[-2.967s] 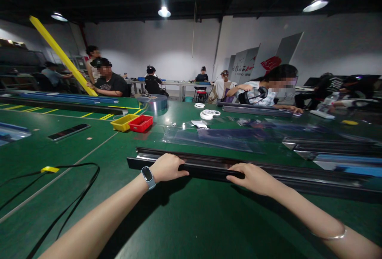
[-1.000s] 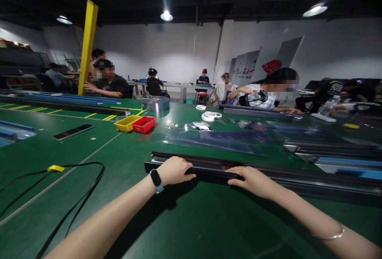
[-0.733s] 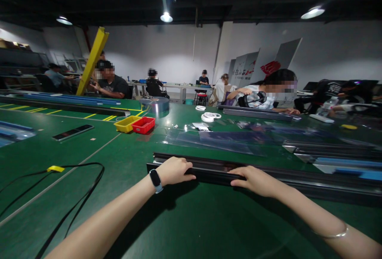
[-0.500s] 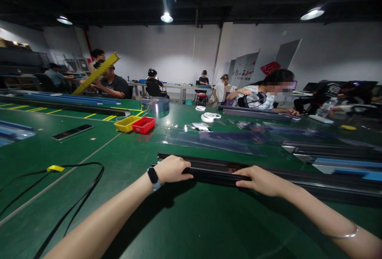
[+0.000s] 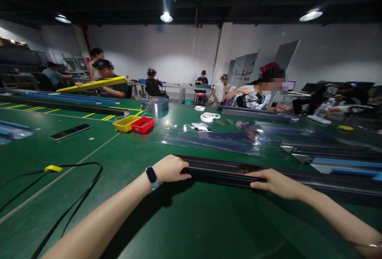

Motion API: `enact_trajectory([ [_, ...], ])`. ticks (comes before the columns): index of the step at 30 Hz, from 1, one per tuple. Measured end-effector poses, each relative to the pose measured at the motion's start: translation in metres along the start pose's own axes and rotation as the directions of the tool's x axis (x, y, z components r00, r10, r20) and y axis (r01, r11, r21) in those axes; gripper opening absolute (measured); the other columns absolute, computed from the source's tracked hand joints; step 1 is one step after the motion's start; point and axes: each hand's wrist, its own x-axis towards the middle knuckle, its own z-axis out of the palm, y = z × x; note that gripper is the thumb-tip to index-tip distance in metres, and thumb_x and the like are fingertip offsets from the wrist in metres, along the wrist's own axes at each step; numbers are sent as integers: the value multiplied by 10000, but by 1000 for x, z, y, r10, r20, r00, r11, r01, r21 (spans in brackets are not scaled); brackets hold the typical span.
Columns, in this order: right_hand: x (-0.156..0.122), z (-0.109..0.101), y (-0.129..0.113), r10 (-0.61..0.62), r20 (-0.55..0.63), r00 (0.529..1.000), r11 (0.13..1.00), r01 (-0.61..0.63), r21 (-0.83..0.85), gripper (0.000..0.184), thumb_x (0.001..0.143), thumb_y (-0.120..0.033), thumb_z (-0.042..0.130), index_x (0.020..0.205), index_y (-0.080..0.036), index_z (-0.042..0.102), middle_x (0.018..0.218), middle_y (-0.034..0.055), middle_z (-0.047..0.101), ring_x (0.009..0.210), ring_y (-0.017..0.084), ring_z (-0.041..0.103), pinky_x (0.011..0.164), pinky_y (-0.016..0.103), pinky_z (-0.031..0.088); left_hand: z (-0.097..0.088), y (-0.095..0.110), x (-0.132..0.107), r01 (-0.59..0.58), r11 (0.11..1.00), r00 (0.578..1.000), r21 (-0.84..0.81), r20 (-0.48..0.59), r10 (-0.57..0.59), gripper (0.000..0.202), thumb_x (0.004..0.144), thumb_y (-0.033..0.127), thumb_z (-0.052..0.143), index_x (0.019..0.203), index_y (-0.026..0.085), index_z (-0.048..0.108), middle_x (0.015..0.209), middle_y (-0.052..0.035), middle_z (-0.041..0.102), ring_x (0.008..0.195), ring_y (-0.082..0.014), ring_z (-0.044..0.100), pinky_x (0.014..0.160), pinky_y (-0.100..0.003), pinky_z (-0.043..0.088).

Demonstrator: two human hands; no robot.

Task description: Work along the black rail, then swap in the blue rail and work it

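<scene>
A long black profile strip (image 5: 219, 174) with grooves along its length lies across the green table, running out past the right edge of the view. My left hand (image 5: 171, 168), with a watch on its wrist, is closed around the left end of the strip and hides that end. Further right, my right hand (image 5: 274, 183) grips the strip's near edge, thumb in front and fingers over the top. Clear plastic film (image 5: 217, 141) lies flat just beyond the strip.
Left of me are a black cable (image 5: 97, 175) and a phone (image 5: 71, 131). Yellow (image 5: 127, 124) and red (image 5: 142, 125) bins stand beyond, near white tape rolls (image 5: 209, 117). Blue-filmed profiles (image 5: 343, 167) lie at right. Across the table, a person holds a yellow profile (image 5: 94, 84).
My right hand has slid rightward along the strip, away from my left hand. My left hand now covers the strip's end. Across the table, a person's yellow profile has tipped from steep to nearly level.
</scene>
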Motion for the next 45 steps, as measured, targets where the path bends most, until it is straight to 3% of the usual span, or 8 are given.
enact_trajectory([
  [5,0,-4,-1,27,35,999,1000,-27,-15,489,726,-559,436,1110,-280,554,1111,-10,577,966,246,543,839,324,398,5,3,1,8,1000,1000,-20,-8,-8,404,809,506,381,724,159,569,699,-60,608,670,-173,586,645,-263,413],
  [10,6,6,-10,24,-141,990,997,-35,-71,521,702,-577,460,1072,-230,580,1125,33,566,1006,247,513,868,326,376,6,6,3,6,1000,1000,-2,-11,-6,407,822,497,363,725,157,566,707,-63,612,687,-177,586,656,-273,414],
  [16,10,15,-18,-21,-128,992,999,17,-28,474,722,-564,445,1018,-230,604,1068,34,596,957,234,538,836,315,393,4,6,3,14,1000,1000,-7,-6,-14,406,817,504,365,723,160,559,704,-56,612,681,-177,588,643,-268,410],
  [22,5,9,-13,-9,-86,996,1000,9,-8,465,716,-570,447,987,-234,621,1059,25,603,961,250,537,825,315,396,1,6,2,24,995,1000,-94,8,-24,379,819,499,368,783,181,571,732,-41,626,706,-175,595,636,-250,402],
  [31,-8,-5,10,34,27,999,999,-34,-5,455,724,-551,447,1058,-277,587,1053,0,608,920,244,559,795,320,409,2,0,1,54,965,998,-257,56,-41,345,785,498,443,939,225,588,867,-20,641,793,-163,594,691,-221,399],
  [36,-9,-1,7,112,-46,993,988,-116,-98,503,675,-597,466,1010,-252,615,1009,45,623,885,256,571,763,332,426,9,2,1,36,953,999,-300,35,-27,377,792,502,430,960,205,591,922,-39,631,844,-165,585,729,-222,396],
  [38,-7,5,0,106,-141,984,982,-126,-141,539,648,-611,484,1017,-239,609,1047,62,603,931,265,550,794,343,416,13,3,2,25,951,1000,-309,7,-25,389,797,507,418,961,200,592,938,-43,625,863,-164,579,744,-224,393],
  [45,5,18,-17,-10,-170,985,989,-15,-146,532,690,-580,469,1098,-249,558,1122,37,565,1010,243,510,869,339,375,20,13,9,8,949,999,-315,-35,-20,401,804,518,391,965,208,586,965,-40,619,883,-164,573,758,-231,394],
])
